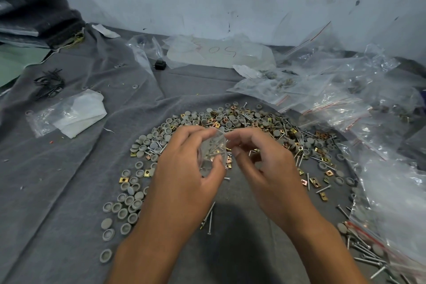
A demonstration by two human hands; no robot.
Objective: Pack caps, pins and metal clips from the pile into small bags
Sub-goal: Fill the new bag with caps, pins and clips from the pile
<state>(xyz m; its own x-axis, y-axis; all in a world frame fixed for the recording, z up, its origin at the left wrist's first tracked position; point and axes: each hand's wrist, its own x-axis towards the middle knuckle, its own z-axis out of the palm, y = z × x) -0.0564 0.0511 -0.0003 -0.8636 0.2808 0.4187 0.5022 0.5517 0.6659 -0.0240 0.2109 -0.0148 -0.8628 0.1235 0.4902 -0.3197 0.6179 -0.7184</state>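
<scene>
Our left hand (184, 168) grips a small clear bag (213, 148) holding pins and clips, while our right hand (260, 157) pinches its top edge. Beyond and around both hands spreads the pile (232, 120) of caps, pins and clips.

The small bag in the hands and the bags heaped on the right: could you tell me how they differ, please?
The small bag is held up between the left hand and the right hand; the heaped bags lie flat on the grey cloth. The heaped bags show red strips; none shows on the small bag. Both are clear plastic holding parts.
</scene>
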